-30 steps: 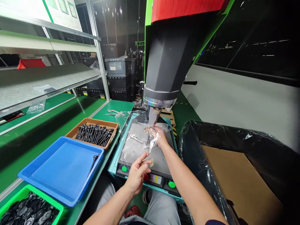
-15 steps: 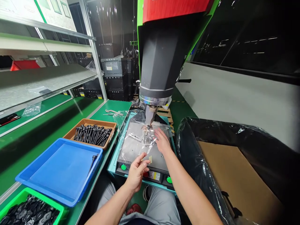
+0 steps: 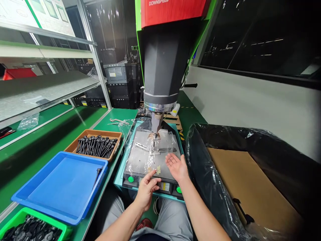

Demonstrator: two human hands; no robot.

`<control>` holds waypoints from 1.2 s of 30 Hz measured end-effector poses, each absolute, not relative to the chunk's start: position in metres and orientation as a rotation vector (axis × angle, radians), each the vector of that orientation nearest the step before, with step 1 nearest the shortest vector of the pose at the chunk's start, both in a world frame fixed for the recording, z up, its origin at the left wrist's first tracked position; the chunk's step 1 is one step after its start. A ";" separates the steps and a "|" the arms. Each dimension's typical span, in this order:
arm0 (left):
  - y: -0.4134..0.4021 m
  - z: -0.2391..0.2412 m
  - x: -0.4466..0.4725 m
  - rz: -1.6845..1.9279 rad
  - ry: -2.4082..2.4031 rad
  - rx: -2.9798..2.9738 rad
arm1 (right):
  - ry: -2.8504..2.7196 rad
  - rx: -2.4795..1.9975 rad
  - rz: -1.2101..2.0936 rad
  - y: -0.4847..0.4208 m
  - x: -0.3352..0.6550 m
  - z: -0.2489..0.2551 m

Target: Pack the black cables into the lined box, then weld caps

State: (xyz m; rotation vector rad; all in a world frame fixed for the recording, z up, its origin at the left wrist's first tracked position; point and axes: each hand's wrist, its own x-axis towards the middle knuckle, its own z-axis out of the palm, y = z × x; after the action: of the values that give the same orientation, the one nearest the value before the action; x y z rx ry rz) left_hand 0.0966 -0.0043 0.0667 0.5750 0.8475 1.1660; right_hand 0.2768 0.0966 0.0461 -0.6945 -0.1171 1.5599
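Observation:
My right hand (image 3: 177, 166) is palm up with its fingers stretched out, over the right front of the machine's grey metal plate (image 3: 140, 164). Nothing lies in it. At the plate's front edge, my left hand (image 3: 147, 188) has its thumb and forefinger apart and the other fingers curled; I see nothing in it. Between two green buttons (image 3: 130, 179), the left hand covers part of the front panel. A grey press horn (image 3: 155, 123) points down at a small fixture in the middle of the plate, where a black part (image 3: 155, 136) stands under clear film.
To the left are a brown tray (image 3: 68, 147) of black stemmed parts, a blue tray (image 3: 60, 184) with a few of them, and a green bin (image 3: 66, 231) of black pieces. A black-lined box (image 3: 200, 160) with cardboard (image 3: 245, 180) stands right. The machine head (image 3: 160, 60) hangs above.
My right hand has drawn back from beside the fixture toward the plate's front and turned palm up. My left hand stays near the front edge. The view has shifted slightly.

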 end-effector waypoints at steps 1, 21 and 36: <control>-0.006 0.065 0.096 1.164 0.849 0.577 | -0.135 -0.710 1.561 0.095 0.276 0.045; -0.034 0.056 0.060 0.930 0.999 0.779 | -0.402 -1.055 1.086 0.069 0.289 0.007; 0.004 -0.042 -0.042 1.281 1.799 1.002 | -1.299 -1.944 0.396 -0.027 0.319 -0.055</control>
State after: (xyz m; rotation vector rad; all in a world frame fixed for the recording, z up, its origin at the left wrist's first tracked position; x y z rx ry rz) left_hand -0.0419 0.0042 -0.0425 1.0019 1.7993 1.2812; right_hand 0.3188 -0.0268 -0.0548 -1.9436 -1.2988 0.3965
